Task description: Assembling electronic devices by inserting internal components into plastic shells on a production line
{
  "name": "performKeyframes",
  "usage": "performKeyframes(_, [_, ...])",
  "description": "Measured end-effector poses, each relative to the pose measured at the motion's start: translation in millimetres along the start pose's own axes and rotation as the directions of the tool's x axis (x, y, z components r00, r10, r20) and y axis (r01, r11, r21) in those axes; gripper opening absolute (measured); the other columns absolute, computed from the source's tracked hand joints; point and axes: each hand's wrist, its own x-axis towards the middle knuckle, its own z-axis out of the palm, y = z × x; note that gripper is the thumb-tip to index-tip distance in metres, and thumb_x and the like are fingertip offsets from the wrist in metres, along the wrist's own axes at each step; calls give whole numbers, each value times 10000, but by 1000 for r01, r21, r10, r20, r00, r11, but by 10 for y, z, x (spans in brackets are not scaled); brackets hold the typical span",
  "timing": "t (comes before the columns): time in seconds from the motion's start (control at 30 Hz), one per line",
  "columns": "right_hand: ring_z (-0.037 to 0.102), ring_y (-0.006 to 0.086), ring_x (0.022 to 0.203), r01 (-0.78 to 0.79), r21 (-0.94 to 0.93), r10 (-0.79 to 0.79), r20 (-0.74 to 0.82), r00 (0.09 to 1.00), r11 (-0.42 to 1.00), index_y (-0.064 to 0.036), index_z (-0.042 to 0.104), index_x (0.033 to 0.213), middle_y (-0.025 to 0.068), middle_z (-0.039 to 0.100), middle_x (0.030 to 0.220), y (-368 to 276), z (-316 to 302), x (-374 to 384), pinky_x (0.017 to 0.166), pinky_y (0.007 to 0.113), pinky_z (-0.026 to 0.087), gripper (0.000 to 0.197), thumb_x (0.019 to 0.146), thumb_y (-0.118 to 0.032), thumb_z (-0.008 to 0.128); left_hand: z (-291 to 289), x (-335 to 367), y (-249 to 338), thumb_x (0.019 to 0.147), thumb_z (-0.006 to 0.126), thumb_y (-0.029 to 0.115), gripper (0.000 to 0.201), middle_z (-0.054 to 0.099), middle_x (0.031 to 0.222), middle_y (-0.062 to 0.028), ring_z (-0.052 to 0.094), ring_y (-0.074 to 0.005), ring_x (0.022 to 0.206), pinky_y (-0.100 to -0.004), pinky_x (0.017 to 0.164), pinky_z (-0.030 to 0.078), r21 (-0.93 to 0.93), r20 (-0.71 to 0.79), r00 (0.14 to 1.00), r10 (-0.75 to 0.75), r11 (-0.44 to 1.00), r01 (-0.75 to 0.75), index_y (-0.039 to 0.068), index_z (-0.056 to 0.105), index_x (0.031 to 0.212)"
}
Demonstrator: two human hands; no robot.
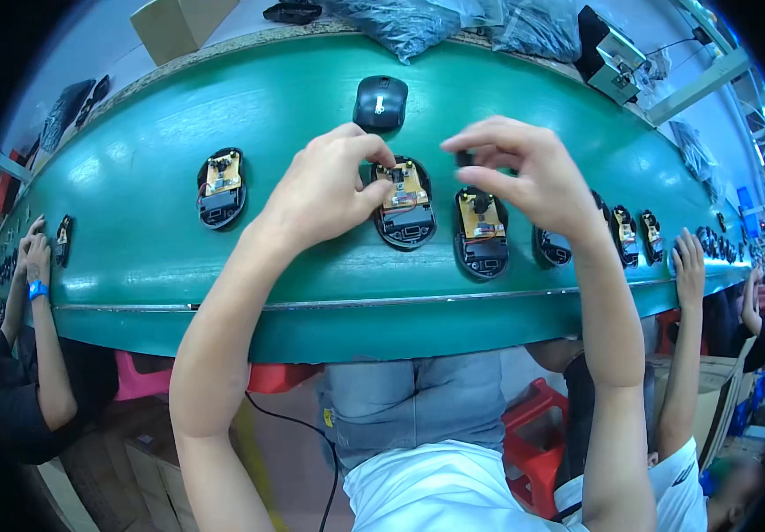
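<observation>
In front of me an opened computer mouse (pixel 407 225) lies on the green belt, its tan circuit board and black lower shell exposed. The thumb and index finger of my left hand (pixel 329 188) close on its upper left part, over the board. My right hand (pixel 533 173) is raised to the right of it, slightly blurred. Between its thumb and fingers is a small black part (pixel 464 159), whose kind I cannot make out. Below that hand sits another opened mouse (pixel 482 239), with a dark piece on its board.
A closed black mouse (pixel 380 104) sits farther back. One opened mouse (pixel 222 199) lies to the left, and several more line the belt (pixel 311 279) rightward. Bagged parts (pixel 533 28) and a cardboard box (pixel 174 31) lie beyond the far edge. Co-workers' hands (pixel 689 266) rest at both sides.
</observation>
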Motion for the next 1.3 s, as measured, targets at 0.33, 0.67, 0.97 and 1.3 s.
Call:
performKeyframes(0.33, [748, 173, 957, 82, 14, -82, 0, 997, 997, 51, 735, 1078, 112, 781, 1023, -25, 499, 241, 869, 304, 589, 249, 845, -24, 778, 86, 38, -43, 760, 784, 140, 183, 679, 944, -143, 674, -278, 811, -407, 747, 548, -139, -69, 994, -87, 987, 76, 18, 699, 868])
performKeyframes(0.67, [732, 267, 825, 137, -87, -137, 0, 991, 987, -37, 780, 1015, 125, 774, 922, 99, 504, 267, 814, 359, 562, 223, 826, -155, 794, 195, 29, -152, 770, 762, 137, 232, 621, 922, -86, 600, -171, 750, -329, 682, 499, -56, -152, 988, 23, 998, -32, -17, 655, 906])
performKeyframes(0.97, [731, 292, 829, 199, -246, -214, -36, 976, 949, 3, 754, 958, 151, 752, 893, 38, 571, 242, 756, 392, 567, 200, 819, -137, 783, 208, 4, -166, 766, 754, 130, 226, 598, 892, -67, 577, -151, 737, -318, 639, 474, -67, -176, 982, 76, 994, -89, -11, 644, 905])
performKeyframes(1.3, [688, 276, 809, 218, -341, -167, 172, 971, 914, 7, 759, 969, 129, 710, 904, -85, 420, 406, 713, 374, 535, 200, 834, -138, 776, 193, -31, -152, 821, 775, 73, 146, 611, 942, -1, 488, -47, 683, -218, 613, 422, -211, -134, 991, -30, 978, 1, -17, 691, 900])
